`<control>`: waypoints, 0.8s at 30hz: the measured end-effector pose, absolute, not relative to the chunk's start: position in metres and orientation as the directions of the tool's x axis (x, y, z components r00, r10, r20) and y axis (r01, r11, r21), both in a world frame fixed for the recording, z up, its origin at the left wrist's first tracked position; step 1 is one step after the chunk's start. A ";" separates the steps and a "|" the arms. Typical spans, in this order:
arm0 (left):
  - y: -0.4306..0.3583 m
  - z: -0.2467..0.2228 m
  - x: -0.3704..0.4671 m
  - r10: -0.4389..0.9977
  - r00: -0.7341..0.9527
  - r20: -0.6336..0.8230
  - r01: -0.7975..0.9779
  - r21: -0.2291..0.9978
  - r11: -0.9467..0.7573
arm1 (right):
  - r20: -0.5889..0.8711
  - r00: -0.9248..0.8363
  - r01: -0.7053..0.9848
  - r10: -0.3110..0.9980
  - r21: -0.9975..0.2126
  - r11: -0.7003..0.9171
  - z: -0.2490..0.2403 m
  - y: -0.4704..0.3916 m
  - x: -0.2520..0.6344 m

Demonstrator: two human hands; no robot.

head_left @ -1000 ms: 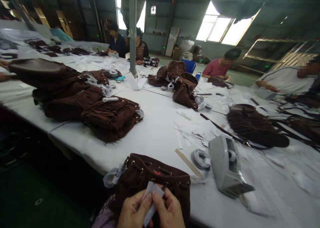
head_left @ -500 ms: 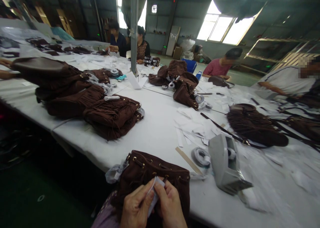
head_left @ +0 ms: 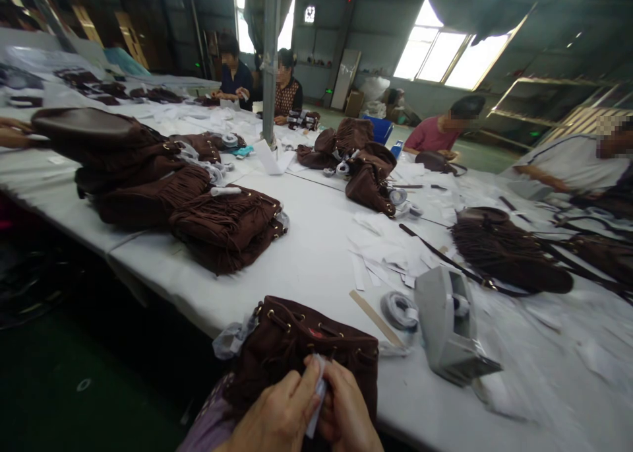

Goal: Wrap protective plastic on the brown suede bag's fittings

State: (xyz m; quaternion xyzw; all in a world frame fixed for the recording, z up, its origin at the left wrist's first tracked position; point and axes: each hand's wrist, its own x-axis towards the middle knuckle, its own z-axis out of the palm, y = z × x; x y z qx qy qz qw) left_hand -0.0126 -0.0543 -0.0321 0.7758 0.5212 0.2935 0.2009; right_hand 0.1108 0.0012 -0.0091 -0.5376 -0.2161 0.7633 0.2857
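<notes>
A dark brown drawstring bag (head_left: pixel 277 359) with brass eyelets rests against the table's near edge, partly over my lap. In front of it, my left hand (head_left: pixel 284 402) and my right hand (head_left: pixel 343 399) meet, fingers pinched on a narrow strip of white paper (head_left: pixel 319 396). The strip looks folded or wrapped around something thin, perhaps the bag's cord; my fingers hide the exact part. Clear plastic wrapping (head_left: pixel 232 340) covers a piece at the bag's left side.
A grey tape dispenser (head_left: pixel 440 326) stands right of the bag, beside a plastic-wrapped coil (head_left: pixel 398 309) and a tan strip (head_left: pixel 373 317). Fringed brown bags (head_left: pixel 227 224) are piled at left; another bag (head_left: pixel 504 247) lies right. Several people sit around the white table (head_left: pixel 311 241).
Both hands have drawn closer around the paper strip, which now shows narrower between the fingers. The left hand has turned, its back now more toward me. The view has shifted slightly.
</notes>
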 end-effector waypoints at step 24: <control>-0.039 -0.032 0.007 0.846 0.066 -0.529 -0.445 0.743 0.499 | -0.329 -0.115 0.194 0.938 -0.933 -0.303 -0.035 -0.001 0.114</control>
